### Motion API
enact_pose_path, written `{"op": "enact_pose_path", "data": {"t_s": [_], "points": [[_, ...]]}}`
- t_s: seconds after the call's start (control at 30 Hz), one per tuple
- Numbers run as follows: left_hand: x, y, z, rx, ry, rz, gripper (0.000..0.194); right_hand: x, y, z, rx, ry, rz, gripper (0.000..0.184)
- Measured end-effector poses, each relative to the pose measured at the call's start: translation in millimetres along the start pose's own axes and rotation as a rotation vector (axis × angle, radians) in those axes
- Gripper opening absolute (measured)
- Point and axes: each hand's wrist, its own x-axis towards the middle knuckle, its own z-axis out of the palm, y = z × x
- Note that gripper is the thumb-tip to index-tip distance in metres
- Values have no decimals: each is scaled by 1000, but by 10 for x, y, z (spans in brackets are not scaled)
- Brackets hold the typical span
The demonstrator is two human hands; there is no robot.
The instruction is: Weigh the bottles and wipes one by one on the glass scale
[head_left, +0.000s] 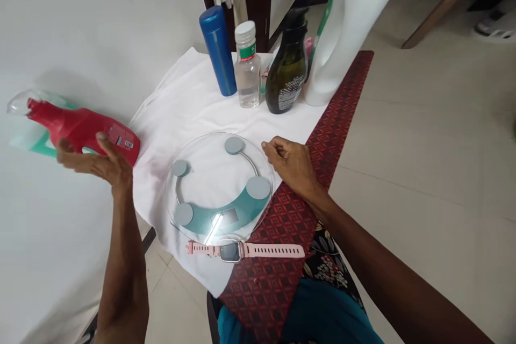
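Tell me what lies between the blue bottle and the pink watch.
In the head view, white cloth and the glass scale lie between the blue bottle and the watch.

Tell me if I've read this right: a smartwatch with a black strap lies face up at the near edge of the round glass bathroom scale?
Not quite: the strap is pink, not black, as the head view shows. The smartwatch does lie face up at the near edge of the round glass bathroom scale.
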Motion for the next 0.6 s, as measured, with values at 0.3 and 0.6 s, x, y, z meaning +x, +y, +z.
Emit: {"op": "enact_pose_path", "data": {"t_s": [0.3, 0.6], "points": [[-474, 1326, 650, -275, -519, 73, 43, 28, 51, -4, -31, -27, -47, 37], [-750, 2105, 1427, -478, -849, 27, 70, 51, -22, -40, -166, -120, 5, 31]]}}
